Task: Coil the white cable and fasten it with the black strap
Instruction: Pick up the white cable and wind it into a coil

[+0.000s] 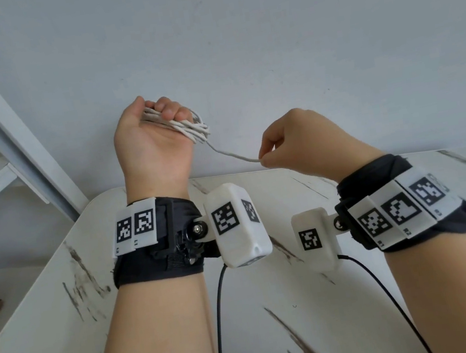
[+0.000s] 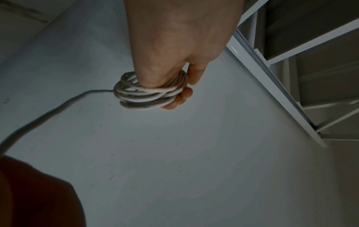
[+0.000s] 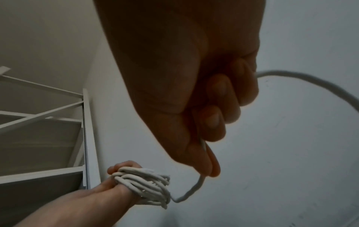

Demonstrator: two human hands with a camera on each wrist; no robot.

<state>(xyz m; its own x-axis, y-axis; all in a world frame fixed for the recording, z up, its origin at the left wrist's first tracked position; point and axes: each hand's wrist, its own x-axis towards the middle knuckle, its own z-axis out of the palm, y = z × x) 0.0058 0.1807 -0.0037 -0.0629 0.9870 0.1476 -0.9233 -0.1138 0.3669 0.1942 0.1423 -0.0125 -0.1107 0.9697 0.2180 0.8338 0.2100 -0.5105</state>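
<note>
Looking down from the head view, the left hand [image 1: 154,133] grips several loops of white cable [image 1: 187,124] wound round its fingers, raised beyond the far edge of the table [image 1: 61,295]; the right hand [image 1: 296,142] pinches the loose run between thumb and forefinger; coiling looks well along, not finished. Left wrist view now: the loops sit bunched round curled fingers [image 2: 180,98], a tail trailing left. Right wrist view: cable passes through the closed right hand and on behind it; no black strap shows anywhere, so fastening is still to come.
</note>
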